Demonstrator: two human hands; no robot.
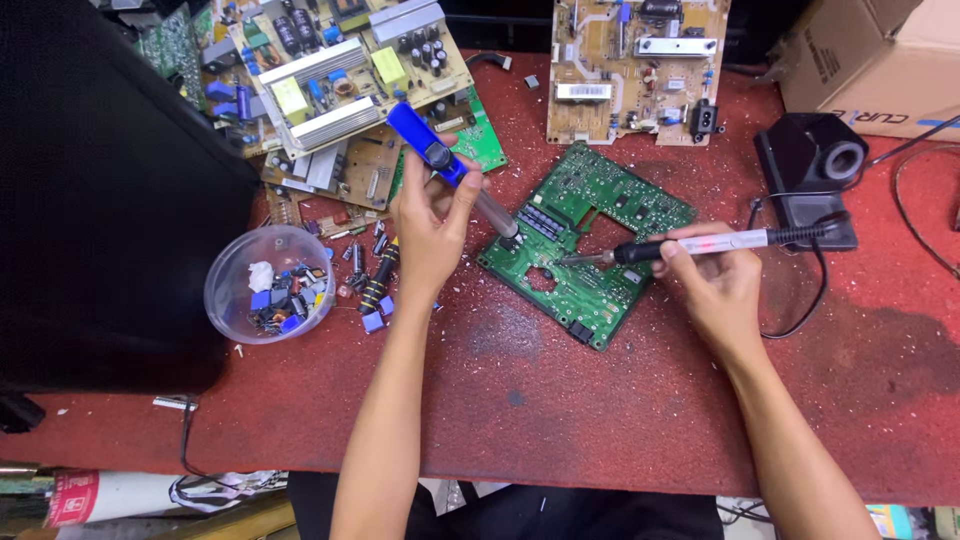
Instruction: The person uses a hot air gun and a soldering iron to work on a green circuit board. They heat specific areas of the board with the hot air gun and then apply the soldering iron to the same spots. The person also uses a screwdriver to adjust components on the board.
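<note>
The green circuit board (pixel 585 245) lies flat on the red bench (pixel 560 400). Over it, the right hand (pixel 712 283) has its fingers wrapped round a soldering iron (pixel 690 245), tip down on the board. The left hand (pixel 432 222) pinches a blue desoldering pump (pixel 450 170), nozzle at the board's left edge. Left of the board, a clear bowl (pixel 268 284) already holds pulled parts, so work seems partway; the joint itself is too small to judge.

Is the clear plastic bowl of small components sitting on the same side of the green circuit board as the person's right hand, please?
No, the clear plastic bowl lies beyond the left hand, on the far side of the green circuit board from the right hand.
</note>
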